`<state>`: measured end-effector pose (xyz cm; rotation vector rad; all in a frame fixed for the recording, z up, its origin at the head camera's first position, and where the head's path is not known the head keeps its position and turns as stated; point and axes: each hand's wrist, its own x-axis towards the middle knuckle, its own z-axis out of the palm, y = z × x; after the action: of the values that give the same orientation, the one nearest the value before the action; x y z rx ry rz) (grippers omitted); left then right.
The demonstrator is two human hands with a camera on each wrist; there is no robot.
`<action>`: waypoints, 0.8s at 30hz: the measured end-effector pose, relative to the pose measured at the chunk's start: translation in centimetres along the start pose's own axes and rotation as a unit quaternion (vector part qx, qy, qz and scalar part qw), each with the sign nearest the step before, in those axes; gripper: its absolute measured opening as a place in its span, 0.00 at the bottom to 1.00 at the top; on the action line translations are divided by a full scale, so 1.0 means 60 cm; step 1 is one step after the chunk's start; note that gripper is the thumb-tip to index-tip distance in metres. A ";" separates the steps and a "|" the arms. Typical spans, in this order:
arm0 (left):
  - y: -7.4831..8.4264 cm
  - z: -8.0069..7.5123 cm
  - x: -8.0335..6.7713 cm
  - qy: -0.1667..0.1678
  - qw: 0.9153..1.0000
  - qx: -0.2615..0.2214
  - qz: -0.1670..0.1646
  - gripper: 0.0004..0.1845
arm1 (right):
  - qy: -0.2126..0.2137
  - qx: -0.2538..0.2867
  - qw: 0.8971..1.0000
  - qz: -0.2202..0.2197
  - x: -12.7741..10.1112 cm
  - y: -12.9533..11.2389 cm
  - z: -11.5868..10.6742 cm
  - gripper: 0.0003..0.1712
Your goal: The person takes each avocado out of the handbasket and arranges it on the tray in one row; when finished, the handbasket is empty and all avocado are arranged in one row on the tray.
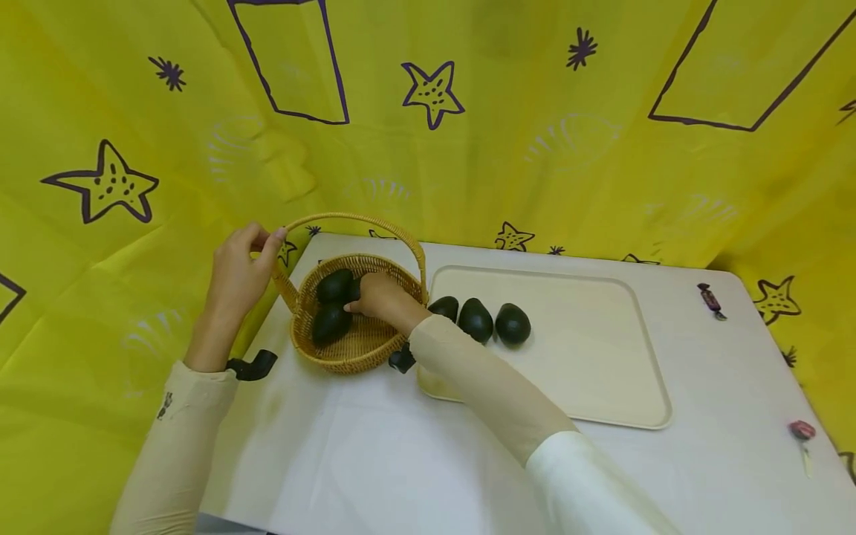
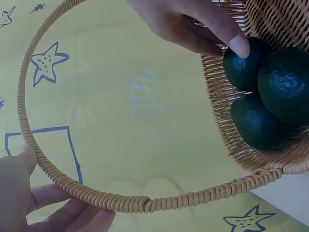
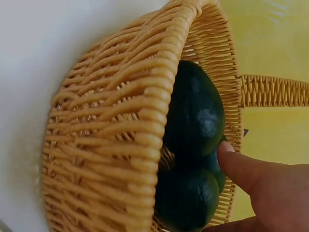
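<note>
Yellow star-printed cloth hangs behind a white table (image 1: 374, 446). From the head view, the left hand (image 1: 237, 279) pinches the handle (image 1: 361, 219) of a wicker basket (image 1: 348, 357) at the table's corner, while the right hand (image 1: 381, 297) reaches inside, its sleeve partly hiding one of three avocados (image 1: 476, 319) on a tray (image 1: 602, 357); two candies (image 1: 710, 299) lie far right. The left wrist view shows straight fingertips (image 2: 239, 46) touching an avocado (image 2: 244, 67) among three. In the right wrist view the rim (image 3: 159, 121) hides part of the fruit.
</note>
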<state>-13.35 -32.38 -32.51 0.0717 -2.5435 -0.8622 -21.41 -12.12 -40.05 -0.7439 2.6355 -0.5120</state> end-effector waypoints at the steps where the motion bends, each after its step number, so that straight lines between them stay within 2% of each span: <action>1: -0.001 -0.001 0.001 0.000 1.000 0.001 0.001 0.28 | -0.003 -0.009 1.000 0.003 0.001 -0.002 0.002 0.35; 9: -0.001 -0.003 -0.002 -0.002 1.000 -0.003 0.002 0.27 | -0.002 -0.026 0.999 0.034 0.009 -0.006 0.010 0.30; 18: 0.004 -0.002 0.000 -0.003 1.000 -0.005 0.005 0.27 | 0.014 0.004 0.998 0.058 0.011 -0.005 0.012 0.32; 24: 0.002 -0.003 -0.002 0.000 1.000 -0.003 0.003 0.28 | 0.018 0.023 0.996 0.079 0.017 -0.011 0.014 0.28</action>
<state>-13.17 -32.34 -32.36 0.0612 -2.5401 -0.8667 -21.59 -13.46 -40.74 -0.5115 2.6785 -0.5446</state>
